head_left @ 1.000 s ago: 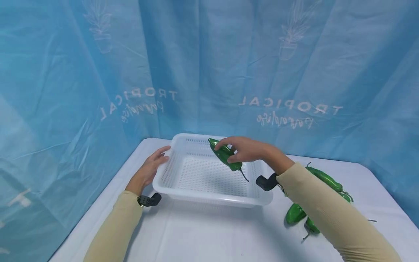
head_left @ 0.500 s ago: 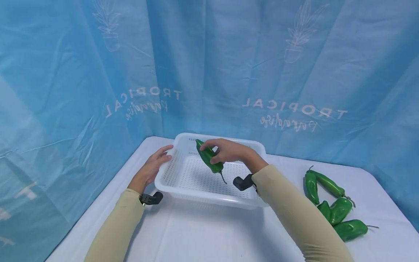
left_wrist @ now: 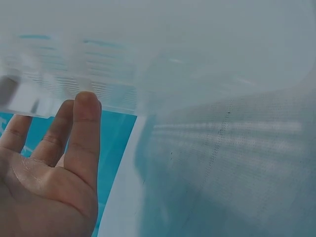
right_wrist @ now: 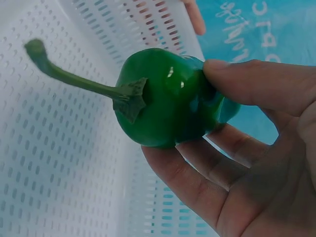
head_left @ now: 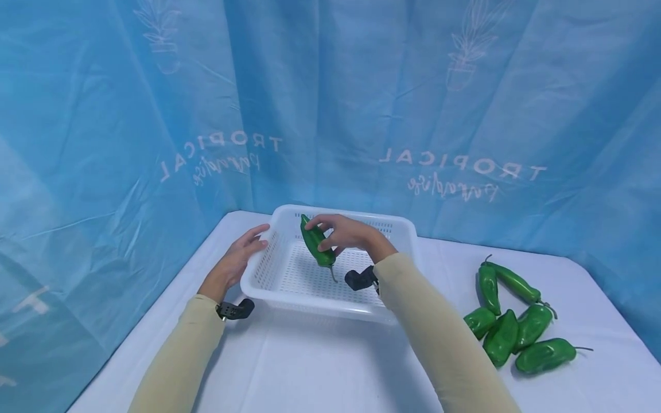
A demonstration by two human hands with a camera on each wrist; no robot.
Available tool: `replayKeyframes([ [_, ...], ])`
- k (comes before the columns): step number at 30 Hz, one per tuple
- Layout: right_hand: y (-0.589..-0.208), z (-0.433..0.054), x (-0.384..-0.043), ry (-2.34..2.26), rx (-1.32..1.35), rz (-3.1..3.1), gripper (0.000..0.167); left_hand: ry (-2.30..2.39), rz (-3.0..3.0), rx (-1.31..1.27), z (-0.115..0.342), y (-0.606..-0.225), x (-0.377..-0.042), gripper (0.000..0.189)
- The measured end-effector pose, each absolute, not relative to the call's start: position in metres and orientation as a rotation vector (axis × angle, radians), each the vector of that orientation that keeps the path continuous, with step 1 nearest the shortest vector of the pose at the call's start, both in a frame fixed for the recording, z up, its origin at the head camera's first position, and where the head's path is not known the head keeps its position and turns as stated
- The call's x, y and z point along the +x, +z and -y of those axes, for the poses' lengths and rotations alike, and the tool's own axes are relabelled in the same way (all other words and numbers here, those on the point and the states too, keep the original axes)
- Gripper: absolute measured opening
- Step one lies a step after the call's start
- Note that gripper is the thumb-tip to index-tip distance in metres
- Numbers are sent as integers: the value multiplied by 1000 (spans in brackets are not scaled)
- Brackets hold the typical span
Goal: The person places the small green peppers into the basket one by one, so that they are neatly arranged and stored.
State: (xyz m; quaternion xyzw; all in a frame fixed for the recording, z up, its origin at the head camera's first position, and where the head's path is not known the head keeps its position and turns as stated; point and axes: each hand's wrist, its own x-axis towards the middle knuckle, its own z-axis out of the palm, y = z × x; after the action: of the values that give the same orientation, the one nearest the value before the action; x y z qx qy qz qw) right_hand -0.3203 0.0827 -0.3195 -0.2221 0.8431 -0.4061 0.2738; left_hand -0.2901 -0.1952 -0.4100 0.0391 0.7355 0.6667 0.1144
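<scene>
My right hand [head_left: 348, 232] pinches a green pepper [head_left: 314, 241] over the left part of a white perforated plastic basket [head_left: 320, 303]. In the right wrist view the pepper's stem [right_wrist: 74, 81] points away from the palm. The thumb presses one side of the pepper and several fingers support the other. My left hand [head_left: 234, 261] touches the left rim of the basket with nearly straight fingers. From the left wrist, the thumb [left_wrist: 86, 128] is up against the basket's outer wall [left_wrist: 111, 94], and some fingertips are hidden behind it.
Several green peppers [head_left: 532, 327] lie in a loose group on the white-covered table [head_left: 310, 373], right of the basket. A blue printed curtain [head_left: 330, 103] hangs behind and to the left. Black wrist cameras sit on both wrists.
My right hand has moved left over the basket with the pepper, which now points more steeply away. More of the peppers on the right show from behind the sleeve. The left hand stays at the rim.
</scene>
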Motion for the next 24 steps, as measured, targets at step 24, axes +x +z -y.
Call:
replayKeyframes([
  [24, -351, -59, -337, -1091, -495, -2240, 56, 1948, -2164, 117, 196, -411, -291, 62],
])
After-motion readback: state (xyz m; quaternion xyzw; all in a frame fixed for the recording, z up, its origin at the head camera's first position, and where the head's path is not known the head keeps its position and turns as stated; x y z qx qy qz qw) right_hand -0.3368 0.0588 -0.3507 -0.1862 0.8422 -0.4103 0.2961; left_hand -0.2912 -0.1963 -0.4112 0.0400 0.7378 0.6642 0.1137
